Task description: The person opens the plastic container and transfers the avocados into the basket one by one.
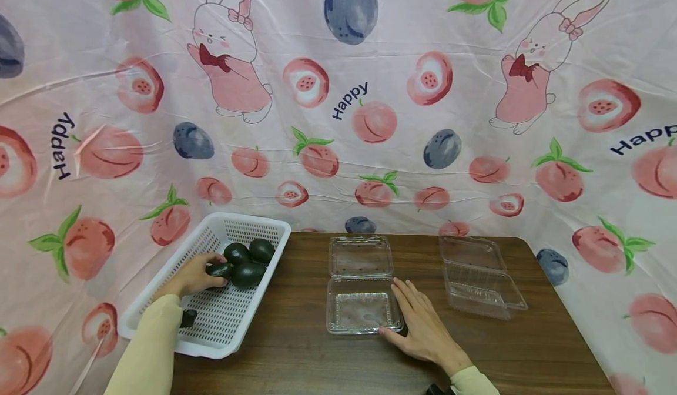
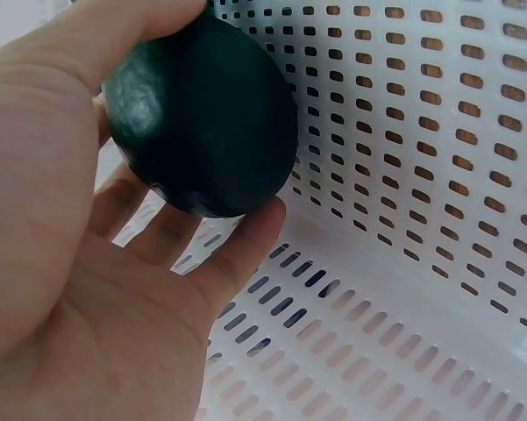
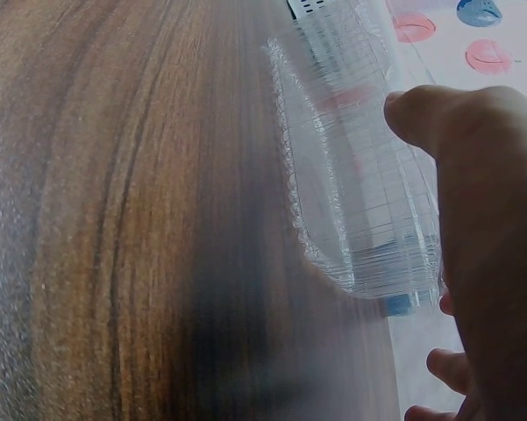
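In the white basket my left hand [image 1: 193, 274] holds a dark green avocado [image 1: 220, 270], thumb on one side and fingers curled round the other. The left wrist view shows that avocado [image 2: 210, 123] large and smooth, near the basket's slotted wall. Several more avocados [image 1: 248, 274] lie against it at the basket's far right. My right hand [image 1: 423, 327] is at the right side of an open clear plastic clamshell box [image 1: 365, 307], its fingers extended along the rim. In the right wrist view the thumb is over the upper edge of the clear box [image 3: 359, 175].
The white perforated basket [image 1: 222, 348] stands at the left of the brown wooden table [image 1: 285, 336]. A second clear clamshell box [image 1: 476, 289], lid raised, sits at the right. A fruit-and-rabbit printed cloth [image 1: 391, 177] hangs behind and at both sides.
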`<state>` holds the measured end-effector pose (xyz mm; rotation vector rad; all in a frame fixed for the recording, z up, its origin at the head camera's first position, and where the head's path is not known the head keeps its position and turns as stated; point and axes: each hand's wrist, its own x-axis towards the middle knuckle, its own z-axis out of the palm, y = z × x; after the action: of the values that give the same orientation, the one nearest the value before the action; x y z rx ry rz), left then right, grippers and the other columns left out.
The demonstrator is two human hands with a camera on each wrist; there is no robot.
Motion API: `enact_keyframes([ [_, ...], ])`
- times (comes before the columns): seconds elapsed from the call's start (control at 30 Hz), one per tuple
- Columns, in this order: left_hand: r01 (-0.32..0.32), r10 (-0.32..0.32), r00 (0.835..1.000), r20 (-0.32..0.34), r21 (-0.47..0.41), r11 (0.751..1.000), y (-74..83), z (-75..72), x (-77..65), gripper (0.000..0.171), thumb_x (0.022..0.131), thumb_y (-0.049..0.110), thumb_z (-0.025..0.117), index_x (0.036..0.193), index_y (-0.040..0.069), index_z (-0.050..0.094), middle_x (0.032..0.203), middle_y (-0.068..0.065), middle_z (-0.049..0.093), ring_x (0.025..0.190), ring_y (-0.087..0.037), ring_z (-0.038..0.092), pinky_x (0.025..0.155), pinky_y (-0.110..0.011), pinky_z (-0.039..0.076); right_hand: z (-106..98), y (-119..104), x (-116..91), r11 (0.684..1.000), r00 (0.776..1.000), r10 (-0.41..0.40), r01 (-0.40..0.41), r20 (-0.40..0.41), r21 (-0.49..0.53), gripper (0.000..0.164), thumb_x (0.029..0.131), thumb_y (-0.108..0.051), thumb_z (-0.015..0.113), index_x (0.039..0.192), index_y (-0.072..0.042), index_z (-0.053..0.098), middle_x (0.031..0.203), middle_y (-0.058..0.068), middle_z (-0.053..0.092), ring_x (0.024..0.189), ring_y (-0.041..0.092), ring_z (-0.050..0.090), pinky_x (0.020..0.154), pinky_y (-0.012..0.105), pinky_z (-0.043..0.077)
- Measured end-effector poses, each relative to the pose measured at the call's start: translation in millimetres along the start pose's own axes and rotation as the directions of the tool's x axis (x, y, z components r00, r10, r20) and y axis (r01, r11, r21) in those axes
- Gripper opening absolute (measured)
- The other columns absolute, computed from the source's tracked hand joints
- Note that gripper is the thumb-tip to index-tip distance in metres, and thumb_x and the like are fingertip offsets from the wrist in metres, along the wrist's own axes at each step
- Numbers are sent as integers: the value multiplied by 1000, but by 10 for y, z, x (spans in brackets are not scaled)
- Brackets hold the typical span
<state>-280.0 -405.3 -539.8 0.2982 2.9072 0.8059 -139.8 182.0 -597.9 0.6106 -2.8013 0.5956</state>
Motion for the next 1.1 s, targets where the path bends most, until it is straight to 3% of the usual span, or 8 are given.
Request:
enact_keyframes([
  [0.4,12,-12,1000,0,-16,1000,42,-23,-29,59,88,25,93,134,-3,69,131,-32,71,116,-43,69,102,-62,57,-31,-21,11,1000,1000,0,0,18,0,103,99,-66,77,172,0,43,182,17,41,169,47,39,129,74,41],
  [0.87,30,-30,1000,4,8,1000,93,-63,-107,79,93,34,90,151,-8,58,145,-40,65,125,-53,68,106,-71,57,-50,-38,28,1000,999,8,-9,35,12,104,98,-65,77,171,0,44,182,18,41,169,48,37,130,75,39],
  [1.1,9,-8,1000,-24,29,1000,107,-58,-138,86,93,40,90,157,-7,55,150,-41,63,128,-57,67,106,-72,57,-47,-32,20,1000,999,15,-15,49,5,104,99,-66,76,172,0,42,183,17,40,170,47,36,130,75,39],
])
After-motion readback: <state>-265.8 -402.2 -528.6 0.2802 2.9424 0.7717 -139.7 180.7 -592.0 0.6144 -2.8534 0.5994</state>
